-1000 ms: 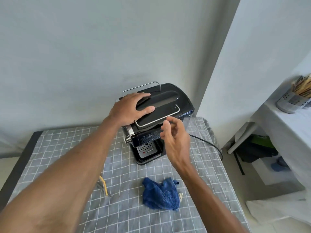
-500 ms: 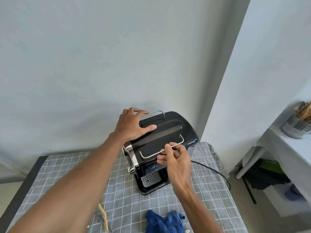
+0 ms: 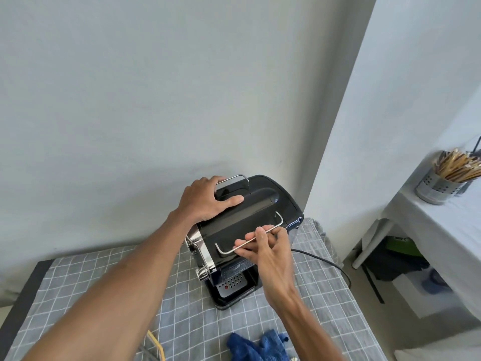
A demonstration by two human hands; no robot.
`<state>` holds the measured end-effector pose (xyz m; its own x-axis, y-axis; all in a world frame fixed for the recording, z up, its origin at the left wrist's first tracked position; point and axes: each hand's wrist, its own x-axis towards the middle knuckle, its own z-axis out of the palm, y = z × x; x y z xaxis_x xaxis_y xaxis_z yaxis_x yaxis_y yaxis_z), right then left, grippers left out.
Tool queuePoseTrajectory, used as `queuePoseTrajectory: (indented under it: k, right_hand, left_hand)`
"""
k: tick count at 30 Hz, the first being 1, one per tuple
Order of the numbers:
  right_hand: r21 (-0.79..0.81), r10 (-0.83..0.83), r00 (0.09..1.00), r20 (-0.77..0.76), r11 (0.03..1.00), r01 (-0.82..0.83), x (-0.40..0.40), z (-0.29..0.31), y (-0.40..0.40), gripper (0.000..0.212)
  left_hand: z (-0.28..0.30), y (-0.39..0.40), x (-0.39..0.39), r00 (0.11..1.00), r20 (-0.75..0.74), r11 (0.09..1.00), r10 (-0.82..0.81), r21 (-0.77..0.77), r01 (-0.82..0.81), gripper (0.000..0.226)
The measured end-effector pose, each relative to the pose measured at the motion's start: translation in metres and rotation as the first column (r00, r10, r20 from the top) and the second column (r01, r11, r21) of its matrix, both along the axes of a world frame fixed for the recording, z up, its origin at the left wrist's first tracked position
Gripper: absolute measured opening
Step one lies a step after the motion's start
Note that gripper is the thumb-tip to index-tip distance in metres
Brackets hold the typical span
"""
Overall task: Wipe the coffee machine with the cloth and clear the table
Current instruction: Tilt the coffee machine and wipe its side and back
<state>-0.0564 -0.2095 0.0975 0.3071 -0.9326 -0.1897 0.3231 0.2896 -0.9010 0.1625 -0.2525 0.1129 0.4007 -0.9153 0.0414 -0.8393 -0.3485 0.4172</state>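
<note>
A black coffee machine (image 3: pixel 263 207) with chrome rails on top stands at the back of the table, near the wall corner. My left hand (image 3: pixel 205 199) lies flat on its top at the back left, fingers spread beside the rear rail. My right hand (image 3: pixel 265 243) pinches the front chrome rail (image 3: pixel 229 250) between thumb and fingers. A crumpled blue cloth (image 3: pixel 257 346) lies on the checked grey tablecloth (image 3: pixel 86 287) in front of the machine, partly cut off by the bottom edge.
A black power cord (image 3: pixel 325 261) runs from the machine over the table's right edge. A yellow stick (image 3: pixel 156 345) lies at the bottom left. A metal holder full of sticks (image 3: pixel 442 183) stands on a white table at right, with bags beneath it.
The view has tilted up, so the cloth has slid to the bottom edge. My right hand rose from the machine's front to pinch the front rail. My left hand shifted towards the rear rail.
</note>
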Motion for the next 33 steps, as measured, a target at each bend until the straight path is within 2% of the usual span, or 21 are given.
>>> queuePoseTrajectory:
  k: [5,9,17,23,29,33]
  right_hand:
    - [0.021,0.024,1.0,0.019,0.999,-0.024,-0.004,0.0,-0.004,0.012]
    - [0.004,0.034,0.999,-0.011,0.999,-0.034,-0.011,0.001,-0.009,0.012]
    - [-0.087,0.112,0.968,-0.226,0.987,-0.134,-0.034,0.018,-0.044,0.016]
    - [-0.206,0.104,0.872,-0.478,0.952,-0.227,-0.05,0.034,-0.087,0.022]
    - [-0.225,0.176,0.82,-0.544,0.911,-0.345,-0.048,0.044,-0.114,0.024]
    - [-0.223,0.167,0.796,-0.582,0.908,-0.354,-0.043,0.037,-0.123,0.024]
  left_hand:
    - [0.012,0.001,-0.001,0.996,-0.078,0.996,0.037,0.087,-0.03,0.083]
    - [0.018,0.006,-0.001,0.986,-0.154,0.992,0.066,0.117,-0.048,0.089]
    - [0.022,0.022,-0.008,0.96,-0.232,0.988,0.153,0.053,-0.145,0.088]
    - [0.036,0.037,-0.022,0.952,-0.242,0.979,0.189,-0.032,-0.202,0.076]
    - [0.031,0.053,-0.047,0.872,-0.407,0.938,0.271,-0.091,-0.334,0.06]
    - [0.022,0.061,-0.057,0.814,-0.491,0.916,0.311,-0.074,-0.394,0.05]
